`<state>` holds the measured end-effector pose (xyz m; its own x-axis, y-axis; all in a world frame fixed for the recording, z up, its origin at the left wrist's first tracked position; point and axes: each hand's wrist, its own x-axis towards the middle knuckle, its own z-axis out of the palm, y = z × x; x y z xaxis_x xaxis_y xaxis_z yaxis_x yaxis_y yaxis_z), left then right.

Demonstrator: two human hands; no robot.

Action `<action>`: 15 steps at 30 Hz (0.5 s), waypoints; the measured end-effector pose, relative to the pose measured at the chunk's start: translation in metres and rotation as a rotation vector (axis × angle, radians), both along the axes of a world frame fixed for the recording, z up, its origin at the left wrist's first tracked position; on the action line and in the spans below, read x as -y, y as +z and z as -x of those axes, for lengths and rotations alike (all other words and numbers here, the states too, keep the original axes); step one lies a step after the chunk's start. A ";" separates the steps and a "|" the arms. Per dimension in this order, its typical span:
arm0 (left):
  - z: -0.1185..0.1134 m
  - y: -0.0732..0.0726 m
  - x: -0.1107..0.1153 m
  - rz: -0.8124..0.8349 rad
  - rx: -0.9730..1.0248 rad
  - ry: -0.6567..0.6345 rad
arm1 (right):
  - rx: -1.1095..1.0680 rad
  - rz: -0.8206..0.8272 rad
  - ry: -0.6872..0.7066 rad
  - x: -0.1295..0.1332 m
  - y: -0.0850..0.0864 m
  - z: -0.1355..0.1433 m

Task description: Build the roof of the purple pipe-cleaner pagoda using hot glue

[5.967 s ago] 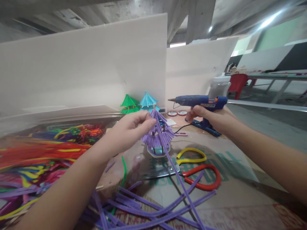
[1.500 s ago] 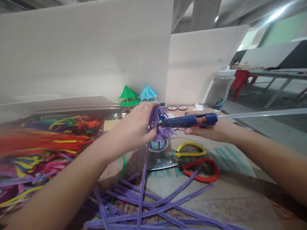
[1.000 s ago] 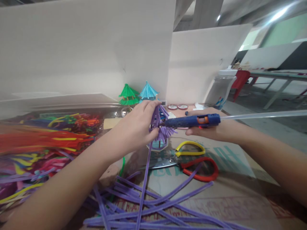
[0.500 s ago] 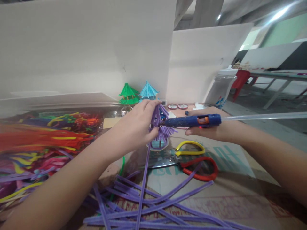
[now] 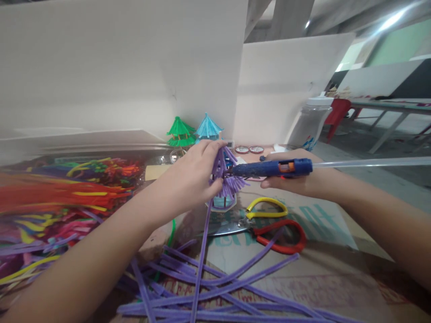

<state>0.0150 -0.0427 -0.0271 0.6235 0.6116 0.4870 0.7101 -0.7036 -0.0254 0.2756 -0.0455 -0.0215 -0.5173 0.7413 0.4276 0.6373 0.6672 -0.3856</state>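
Observation:
My left hand (image 5: pixel 198 172) is closed around the upper part of a small purple pavilion model (image 5: pixel 230 186), built of pipe cleaners in two roof tiers. A long purple pipe cleaner (image 5: pixel 202 260) hangs from under that hand down toward me. In my right hand (image 5: pixel 289 179) is a blue hot glue gun (image 5: pixel 271 168), a clear glue stick (image 5: pixel 370 162) jutting from its back end. Its nozzle points left and meets the model between the tiers; whether it touches is hard to see. The fingers of my right hand are partly hidden behind the gun.
Scissors (image 5: pixel 279 240) with one yellow and one red handle lie before the model. Loose purple pipe cleaners (image 5: pixel 235 287) spread across the front. Coloured bundles (image 5: pixel 67 193) fill the left. Behind stand a green pavilion (image 5: pixel 181 131), a blue pavilion (image 5: pixel 208 126) and a clear bottle (image 5: pixel 310 123).
The glue gun and my right hand have shifted very slightly, the gun's back end a little up and right. My left hand and the model look the same.

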 end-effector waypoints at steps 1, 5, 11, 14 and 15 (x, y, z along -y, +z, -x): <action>0.000 0.000 0.000 0.002 0.001 0.000 | 0.007 0.007 -0.001 0.000 0.000 -0.001; 0.000 0.000 -0.001 0.007 0.004 -0.003 | 0.019 0.015 0.030 -0.002 0.000 -0.003; 0.000 0.000 -0.001 0.010 0.005 -0.005 | 0.005 0.034 0.035 -0.001 0.000 -0.002; 0.000 0.000 0.000 0.021 0.007 -0.008 | 0.011 0.070 -0.042 0.000 0.000 -0.002; 0.000 0.001 0.000 0.022 0.008 -0.007 | 0.007 0.074 -0.051 0.000 -0.001 -0.002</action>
